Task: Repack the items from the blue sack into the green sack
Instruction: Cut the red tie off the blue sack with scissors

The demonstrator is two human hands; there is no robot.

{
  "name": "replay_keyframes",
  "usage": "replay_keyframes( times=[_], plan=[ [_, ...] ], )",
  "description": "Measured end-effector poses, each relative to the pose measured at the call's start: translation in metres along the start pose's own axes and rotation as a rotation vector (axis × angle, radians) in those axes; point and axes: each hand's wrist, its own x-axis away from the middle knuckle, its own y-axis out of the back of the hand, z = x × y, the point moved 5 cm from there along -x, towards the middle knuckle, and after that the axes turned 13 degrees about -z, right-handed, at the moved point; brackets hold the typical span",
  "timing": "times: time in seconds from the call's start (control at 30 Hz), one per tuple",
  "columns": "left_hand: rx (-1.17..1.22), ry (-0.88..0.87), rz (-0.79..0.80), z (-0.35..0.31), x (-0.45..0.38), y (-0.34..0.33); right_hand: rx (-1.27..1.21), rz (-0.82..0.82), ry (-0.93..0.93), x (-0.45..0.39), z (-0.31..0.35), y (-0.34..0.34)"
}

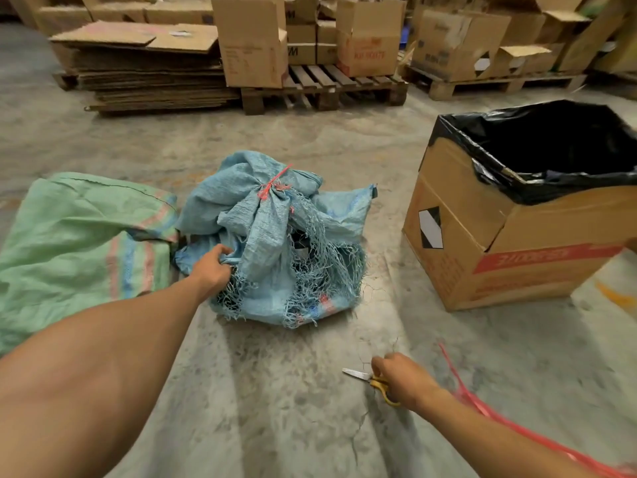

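Nearest is the left hand [212,270], its grip pinching a fold of the blue sack [275,243] in the middle of the floor [275,391]. Over on the other side, the right hand [403,377] has its grip curled round yellow scissors [372,380] low over the floor. Touching the blue sack lies the flat green sack [79,243]. Torn and stringy, the blue sack is tied with a red string [272,186]. Tugging hard could rip it more and spill things. Those blades could poke the holding hand.

Head-worn view, forward-down over floor [275,391].
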Motion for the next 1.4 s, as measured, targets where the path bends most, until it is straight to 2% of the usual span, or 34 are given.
replay_keyframes(
  times=[0.13,0.23,0.33,0.47,0.6,0.67,0.8,0.87,0.9,0.93,1.0,1.03,1.17,1.27,1.4],
  plan=[
    [0.018,0.021,-0.015,0.001,0.002,0.007,0.057,0.019,0.013,0.001,-0.003,0.001],
    [-0.041,-0.052,-0.093,-0.002,0.002,0.015,0.006,0.031,0.001,0.0,-0.001,0.002],
    [-0.069,-0.17,-0.214,-0.012,0.003,0.028,-0.22,-0.031,-0.097,-0.008,-0.002,0.005],
    [0.047,-0.14,-0.271,-0.016,0.004,0.04,-0.616,-0.188,-0.098,-0.03,0.001,0.04],
    [-0.099,-0.254,-0.135,-0.012,0.01,0.045,-1.086,-0.346,-0.098,-0.058,0.019,0.118],
    [-0.103,-0.297,0.003,-0.013,0.02,0.041,-1.281,-0.339,-0.073,-0.069,0.032,0.151],
    [-0.108,-0.298,0.199,-0.013,0.022,0.037,-1.396,-0.235,0.007,-0.089,0.057,0.188],
    [-0.193,-0.263,0.213,-0.017,0.018,0.038,-1.367,-0.146,0.014,-0.1,0.07,0.193],
    [-0.244,-0.269,0.148,-0.025,0.015,0.04,-1.347,-0.119,0.022,-0.104,0.074,0.195],
    [-0.264,-0.291,0.002,-0.037,0.012,0.046,-1.332,-0.108,0.028,-0.109,0.078,0.196],
    [-0.112,-0.349,-0.317,-0.07,0.006,0.058,-1.338,-0.112,0.026,-0.121,0.081,0.198],
    [-0.019,-0.385,-0.377,-0.085,0.0,0.057,-1.352,-0.12,0.015,-0.127,0.081,0.2],
    [-0.006,-0.482,-0.26,-0.129,-0.018,0.031,-1.461,-0.076,-0.018,-0.144,0.079,0.205],
    [-0.128,-0.423,-0.301,-0.133,-0.022,0.012,-1.498,0.069,0.007,-0.154,0.082,0.208],
    [-0.161,-0.368,-0.432,-0.133,-0.027,0.003,-1.563,0.195,0.026,-0.168,0.089,0.209]
  ],
)
